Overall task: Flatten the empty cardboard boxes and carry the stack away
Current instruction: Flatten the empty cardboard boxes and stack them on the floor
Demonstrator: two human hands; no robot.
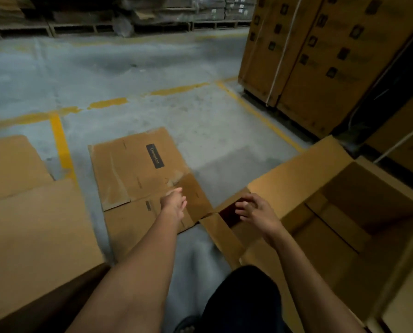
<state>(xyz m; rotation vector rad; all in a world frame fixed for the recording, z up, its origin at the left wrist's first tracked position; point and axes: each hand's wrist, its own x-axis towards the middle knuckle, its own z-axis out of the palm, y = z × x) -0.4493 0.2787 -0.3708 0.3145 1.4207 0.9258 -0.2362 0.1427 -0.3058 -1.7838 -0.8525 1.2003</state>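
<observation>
A flattened cardboard box (138,174) with a black label lies on the concrete floor in the middle. An open, unflattened box (340,212) stands at the right, its flaps spread outward. My left hand (174,203) reaches out over the near edge of the flattened box, fingers loosely curled, holding nothing. My right hand (253,210) hovers by the open box's left flap (222,231), fingers relaxed and holding nothing. Whether either hand touches cardboard is unclear.
More cardboard (32,217) lies at the left. Tall strapped cartons (320,51) stand at the back right. Yellow lines (61,143) mark the floor. Pallets with goods (152,15) line the far wall. My dark-clad knee (244,299) is low in front.
</observation>
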